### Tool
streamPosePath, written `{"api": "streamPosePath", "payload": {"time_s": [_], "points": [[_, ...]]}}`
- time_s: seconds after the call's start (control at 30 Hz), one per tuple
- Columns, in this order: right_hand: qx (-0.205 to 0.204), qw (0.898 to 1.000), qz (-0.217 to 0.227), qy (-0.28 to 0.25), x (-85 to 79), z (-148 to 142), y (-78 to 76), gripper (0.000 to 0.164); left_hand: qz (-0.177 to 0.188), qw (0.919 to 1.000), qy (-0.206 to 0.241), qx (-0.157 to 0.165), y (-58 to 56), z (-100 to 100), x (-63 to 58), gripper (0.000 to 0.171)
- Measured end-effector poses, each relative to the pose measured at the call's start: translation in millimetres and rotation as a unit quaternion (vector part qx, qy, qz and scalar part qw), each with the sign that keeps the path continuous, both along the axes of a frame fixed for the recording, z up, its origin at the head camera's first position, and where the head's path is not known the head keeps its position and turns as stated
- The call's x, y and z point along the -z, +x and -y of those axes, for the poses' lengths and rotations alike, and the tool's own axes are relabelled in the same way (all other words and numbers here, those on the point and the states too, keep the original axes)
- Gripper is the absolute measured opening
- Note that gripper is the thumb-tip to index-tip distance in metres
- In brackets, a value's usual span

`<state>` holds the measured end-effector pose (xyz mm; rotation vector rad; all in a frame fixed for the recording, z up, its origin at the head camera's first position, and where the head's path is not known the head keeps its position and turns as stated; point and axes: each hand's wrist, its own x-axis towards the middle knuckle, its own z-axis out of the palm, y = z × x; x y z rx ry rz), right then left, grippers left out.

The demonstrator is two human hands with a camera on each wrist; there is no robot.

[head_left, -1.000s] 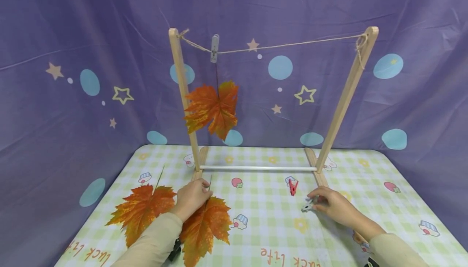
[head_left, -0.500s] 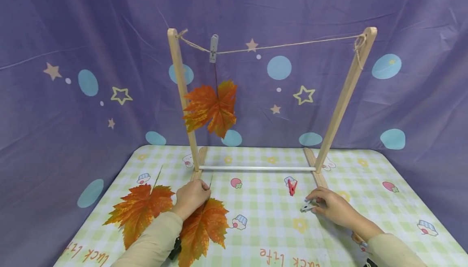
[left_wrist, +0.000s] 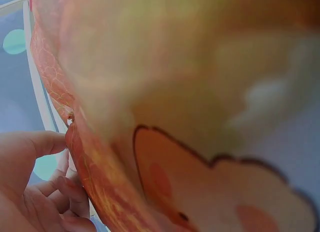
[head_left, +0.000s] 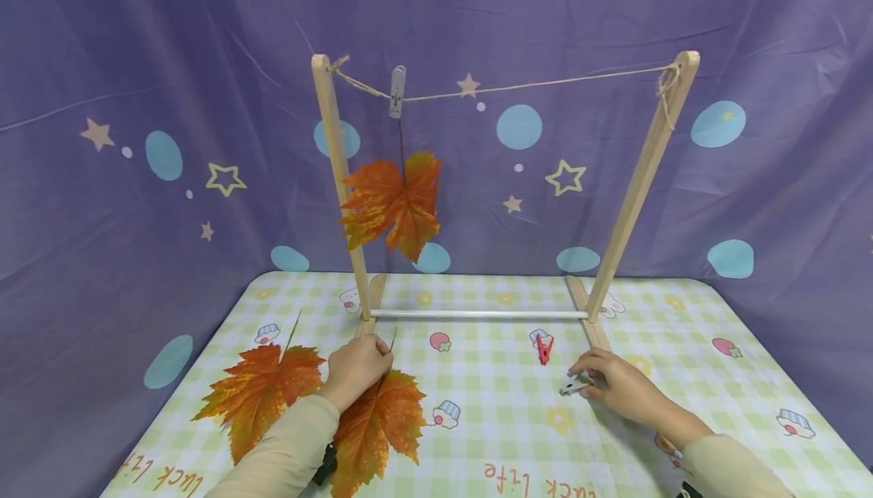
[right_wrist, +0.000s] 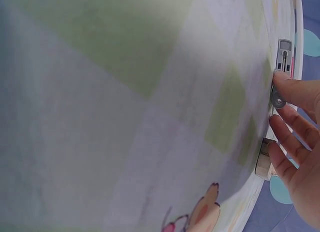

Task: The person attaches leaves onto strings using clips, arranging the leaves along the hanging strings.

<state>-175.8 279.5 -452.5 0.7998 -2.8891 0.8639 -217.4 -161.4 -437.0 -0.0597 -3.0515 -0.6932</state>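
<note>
My left hand [head_left: 358, 368] pinches the stem of an orange artificial maple leaf [head_left: 383, 422] lying on the table at the front left. That leaf [left_wrist: 95, 184] fills much of the left wrist view, close to the camera. My right hand [head_left: 617, 386] holds a grey clothespin [head_left: 571, 386] between thumb and fingers, low over the table at the right. In the right wrist view the clothespin [right_wrist: 285, 56] points away from the thumb. Another maple leaf [head_left: 262, 392] lies left of my left hand. A red clothespin [head_left: 543, 349] rests on the table, left of and beyond my right hand.
A wooden frame [head_left: 641, 180] stands behind both hands, with a twine line [head_left: 546, 83] across its top and a white rod [head_left: 477, 314] low down. From the twine, a grey clothespin [head_left: 397, 92] hangs a maple leaf [head_left: 395, 206] by its stem. A purple curtain [head_left: 784, 180] backs the table.
Both hands stay almost still, keeping hold of the leaf stem and the grey clothespin. The head view has shifted very slightly.
</note>
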Motion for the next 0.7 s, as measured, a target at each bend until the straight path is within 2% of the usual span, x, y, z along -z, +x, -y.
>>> {"api": "streamPosePath", "payload": {"time_s": [0.5, 0.7], "points": [[-0.001, 1.000, -0.001, -0.002, 0.6, 0.0, 0.8, 0.029, -0.014, 0.9991, 0.035, -0.017, 4.6, -3.5, -9.8, 0.017], [-0.003, 1.000, 0.003, -0.002, 0.1, -0.1, 0.2, 0.028, -0.039, 0.9980, 0.048, -0.008, 6.5, -6.9, -14.9, 0.018]]}}
